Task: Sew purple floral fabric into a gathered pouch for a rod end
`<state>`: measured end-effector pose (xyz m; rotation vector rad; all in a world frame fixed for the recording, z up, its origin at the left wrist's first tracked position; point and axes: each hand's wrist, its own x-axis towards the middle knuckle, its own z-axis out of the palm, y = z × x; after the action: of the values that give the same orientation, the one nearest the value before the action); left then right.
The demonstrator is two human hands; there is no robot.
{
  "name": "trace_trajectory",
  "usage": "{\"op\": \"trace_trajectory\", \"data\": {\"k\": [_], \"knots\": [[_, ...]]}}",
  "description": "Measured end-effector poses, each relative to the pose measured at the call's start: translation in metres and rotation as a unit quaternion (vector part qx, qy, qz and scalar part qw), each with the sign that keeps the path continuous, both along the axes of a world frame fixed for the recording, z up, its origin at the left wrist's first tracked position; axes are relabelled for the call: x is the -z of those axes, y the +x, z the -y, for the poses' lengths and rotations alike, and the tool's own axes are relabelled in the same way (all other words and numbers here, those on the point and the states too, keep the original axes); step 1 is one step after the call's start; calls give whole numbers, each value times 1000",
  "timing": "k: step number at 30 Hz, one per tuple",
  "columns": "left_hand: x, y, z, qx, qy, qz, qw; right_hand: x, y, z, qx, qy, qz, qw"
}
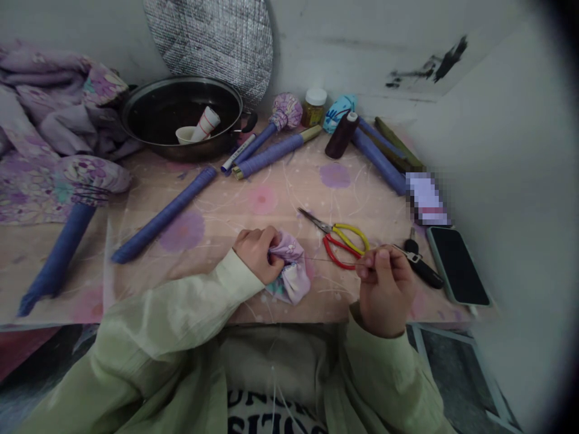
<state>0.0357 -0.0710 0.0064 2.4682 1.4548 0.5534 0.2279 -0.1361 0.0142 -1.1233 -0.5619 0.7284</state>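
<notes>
Near the table's front edge, my left hand point(259, 253) is closed on a small bunched piece of lilac floral fabric point(295, 274). A thin thread point(332, 260) runs from the fabric to my right hand point(386, 283), whose fingertips are pinched on it; whether a needle is there is too small to tell. Scissors point(326, 228) with one yellow and one red handle lie spread just behind the thread, between my hands. Their dark blades point to the back left.
Behind stand a black pan point(181, 147) with paper cups, a dark thread spool point(341, 137) and a jar point(313, 108). Blue-wrapped rods point(165, 216) and floral cloth point(40, 120) lie left. A phone point(458, 265) and keys point(425, 270) are at the right.
</notes>
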Motion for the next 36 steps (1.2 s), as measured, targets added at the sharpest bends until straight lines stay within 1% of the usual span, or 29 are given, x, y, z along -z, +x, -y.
{"op": "trace_trajectory", "data": {"k": [2, 5, 10, 14, 18, 20, 22, 25, 27, 28, 29, 31, 33, 36], "knots": [[-1, -1, 0, 4, -4, 10, 1000, 1, 1, 0, 0, 1, -3, 1000], [-1, -6, 0, 22, -22, 51, 998, 1, 3, -1, -2, 0, 2, 1000], [5, -16, 0, 42, -45, 121, 991, -4, 4, -3, -4, 2, 4, 1000], [7, -18, 0, 71, -73, 147, 984, -13, 4, -6, -3, 22, 2, 1000], [-2, -15, -8, 79, -82, 170, 979, -27, 5, -15, -22, 39, 18, 999], [-8, -13, -20, 65, -65, 174, 980, -36, 7, -24, -39, 57, 21, 997], [-14, -11, -38, 50, -50, 181, 981, -44, 9, -37, -52, 81, 26, 995], [-19, -7, -69, 54, -73, 178, 980, -53, 10, -64, -69, 103, 40, 991], [-18, -5, -85, 80, -95, 139, 982, -56, 8, -81, -83, 94, 41, 991], [-17, -3, -90, 94, -79, 122, 985, -57, 7, -89, -92, 85, 38, 991], [-16, -2, -92, 114, -59, 103, 986, -58, 6, -96, -101, 79, 35, 991], [-12, -1, -92, 123, -12, 77, 989, -59, 3, -106, -116, 77, 28, 990], [-8, 0, -89, 123, 4, 67, 990, -59, 1, -112, -122, 87, 27, 988], [0, -1, -90, 128, 8, 97, 987, -59, 1, -119, -121, 98, 40, 987]]}}
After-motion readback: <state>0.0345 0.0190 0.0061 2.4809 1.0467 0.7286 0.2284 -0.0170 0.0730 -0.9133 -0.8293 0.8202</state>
